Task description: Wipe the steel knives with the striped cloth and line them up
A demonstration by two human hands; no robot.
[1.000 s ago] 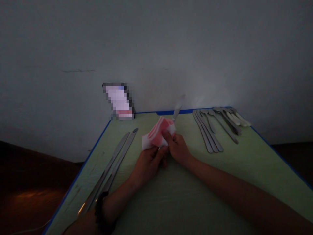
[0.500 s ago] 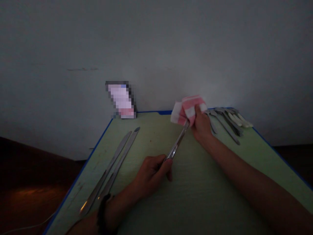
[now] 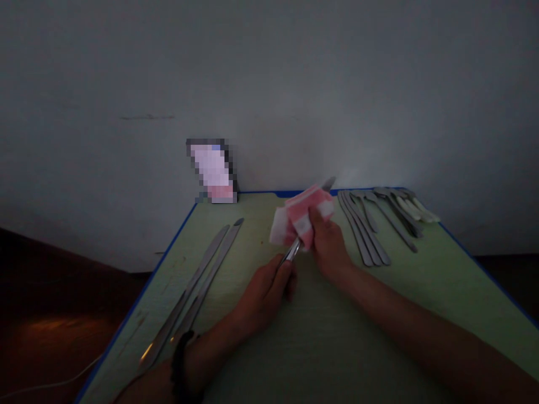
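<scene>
My left hand (image 3: pixel 267 289) is closed round the handle of a shiny table knife (image 3: pixel 293 250), which slants up and away from me. A pink and white striped cloth (image 3: pixel 301 216) is folded about the blade, and my right hand (image 3: pixel 329 241) grips it there with the thumb on top. Past the cloth, only the blade's tip shows; the middle of the blade is hidden. To the left, two long table knives (image 3: pixel 206 261) lie side by side on the pale green table (image 3: pixel 252 235).
At the right, three slim metal cutlery pieces (image 3: pixel 365 238) lie parallel. Beyond them are several spoons or forks (image 3: pixel 396 221) and white-handled pieces (image 3: pixel 415 212). A phone (image 3: pixel 214 171), blurred out, leans against the wall (image 3: pixel 269 84). Blue edging (image 3: pixel 168 247) runs round the table.
My right hand and the cloth have come down the blade toward my left hand, so the tip now shows beyond the cloth. My left hand has shifted slightly left. The three parallel pieces are uncovered.
</scene>
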